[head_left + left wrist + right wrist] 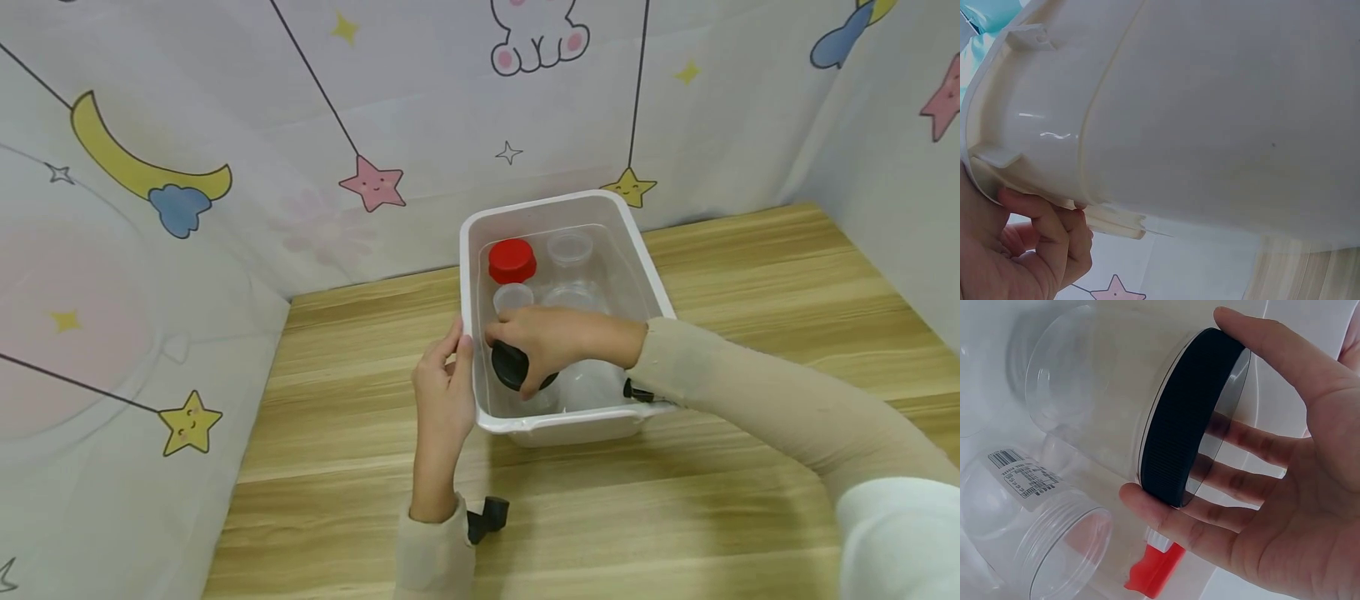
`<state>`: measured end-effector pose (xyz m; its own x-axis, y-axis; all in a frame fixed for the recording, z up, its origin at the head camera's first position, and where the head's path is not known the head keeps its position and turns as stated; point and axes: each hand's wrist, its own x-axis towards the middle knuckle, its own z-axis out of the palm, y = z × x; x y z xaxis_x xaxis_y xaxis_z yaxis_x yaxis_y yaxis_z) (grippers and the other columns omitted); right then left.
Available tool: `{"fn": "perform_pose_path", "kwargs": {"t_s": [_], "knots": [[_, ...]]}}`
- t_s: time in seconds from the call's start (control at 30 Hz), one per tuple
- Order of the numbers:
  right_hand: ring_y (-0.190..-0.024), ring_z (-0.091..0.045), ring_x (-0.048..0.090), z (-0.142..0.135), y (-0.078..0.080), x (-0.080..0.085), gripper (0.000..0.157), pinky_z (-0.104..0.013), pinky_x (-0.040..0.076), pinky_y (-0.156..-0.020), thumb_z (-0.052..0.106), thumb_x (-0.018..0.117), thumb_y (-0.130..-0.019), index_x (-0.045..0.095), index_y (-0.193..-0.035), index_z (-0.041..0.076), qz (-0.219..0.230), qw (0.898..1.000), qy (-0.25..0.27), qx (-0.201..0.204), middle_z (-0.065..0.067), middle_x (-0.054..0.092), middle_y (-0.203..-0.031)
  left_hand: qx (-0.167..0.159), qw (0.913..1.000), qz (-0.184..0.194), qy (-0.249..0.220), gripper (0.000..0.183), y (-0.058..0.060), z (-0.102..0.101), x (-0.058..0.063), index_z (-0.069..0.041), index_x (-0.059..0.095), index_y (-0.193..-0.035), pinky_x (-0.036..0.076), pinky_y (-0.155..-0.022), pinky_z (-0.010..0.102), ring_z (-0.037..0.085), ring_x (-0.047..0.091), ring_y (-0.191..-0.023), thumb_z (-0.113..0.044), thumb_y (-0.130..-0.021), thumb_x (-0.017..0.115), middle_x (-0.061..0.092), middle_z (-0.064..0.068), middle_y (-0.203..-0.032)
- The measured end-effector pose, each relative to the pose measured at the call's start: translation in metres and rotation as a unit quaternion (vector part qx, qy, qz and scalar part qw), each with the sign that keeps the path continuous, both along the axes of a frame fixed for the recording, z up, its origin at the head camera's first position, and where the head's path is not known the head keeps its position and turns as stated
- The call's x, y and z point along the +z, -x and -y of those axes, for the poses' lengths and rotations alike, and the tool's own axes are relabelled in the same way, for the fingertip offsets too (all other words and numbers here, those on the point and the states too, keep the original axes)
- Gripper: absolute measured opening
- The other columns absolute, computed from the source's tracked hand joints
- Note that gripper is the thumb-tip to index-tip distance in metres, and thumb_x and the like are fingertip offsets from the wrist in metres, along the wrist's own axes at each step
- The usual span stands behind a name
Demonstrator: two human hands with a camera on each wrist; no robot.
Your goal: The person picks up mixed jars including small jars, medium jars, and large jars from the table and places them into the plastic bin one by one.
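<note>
A white plastic bin (467,283) stands on the wooden table. My left hand (442,396) grips its left rim, fingers curled under the lip in the left wrist view. Inside the bin, my right hand (551,337) holds a clear plastic jar (1110,394) by its black lid (1179,419). Thumb and fingers spread around the lid's edge in the right wrist view. Beside that jar lies an uncapped clear jar (1054,544) with a printed label. At the bin's back left sits a red-lidded container (512,260). The held jar's lower part is hidden in the head view.
Other clear containers, one a small clear cup (570,247), sit toward the bin's back. Behind the table (345,383) hangs a white curtain (442,108) printed with stars and moons. A black wrist device (487,518) is on the left sleeve.
</note>
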<state>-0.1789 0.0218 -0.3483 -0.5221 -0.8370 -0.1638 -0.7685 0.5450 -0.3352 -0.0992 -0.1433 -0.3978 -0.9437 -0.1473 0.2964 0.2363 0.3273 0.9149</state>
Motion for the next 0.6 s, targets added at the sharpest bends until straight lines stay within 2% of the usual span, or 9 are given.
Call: {"fn": "perform_pose_path", "kwargs": {"t_s": [0.3,0.6], "knots": [[-0.097,-0.025,0.059,0.0025,0.0012,-0.0026,0.067,-0.035,0.054,-0.085,0.028,0.092,-0.070,0.057,-0.123,0.005,-0.009,1.000,-0.013,-0.005,-0.011,0.058,-0.109,0.002,1.0000,0.009,0.000,0.039,-0.0001,0.0001,0.0013,-0.002,0.055,-0.140,0.060,-0.075,0.045,0.034,0.072,-0.091,-0.018,-0.105,0.053,0.063,0.019,-0.112],[-0.104,-0.027,0.059,0.0060,0.0028,-0.0064,0.071,-0.038,0.054,-0.089,0.026,0.092,-0.071,0.054,-0.128,0.007,0.002,1.000,-0.026,-0.011,-0.011,0.057,-0.116,0.000,1.0000,0.005,-0.004,0.038,0.0005,-0.0004,0.0008,-0.002,0.056,-0.139,0.060,-0.074,0.044,0.033,0.072,-0.089,-0.017,-0.104,0.054,0.063,0.020,-0.113]]}}
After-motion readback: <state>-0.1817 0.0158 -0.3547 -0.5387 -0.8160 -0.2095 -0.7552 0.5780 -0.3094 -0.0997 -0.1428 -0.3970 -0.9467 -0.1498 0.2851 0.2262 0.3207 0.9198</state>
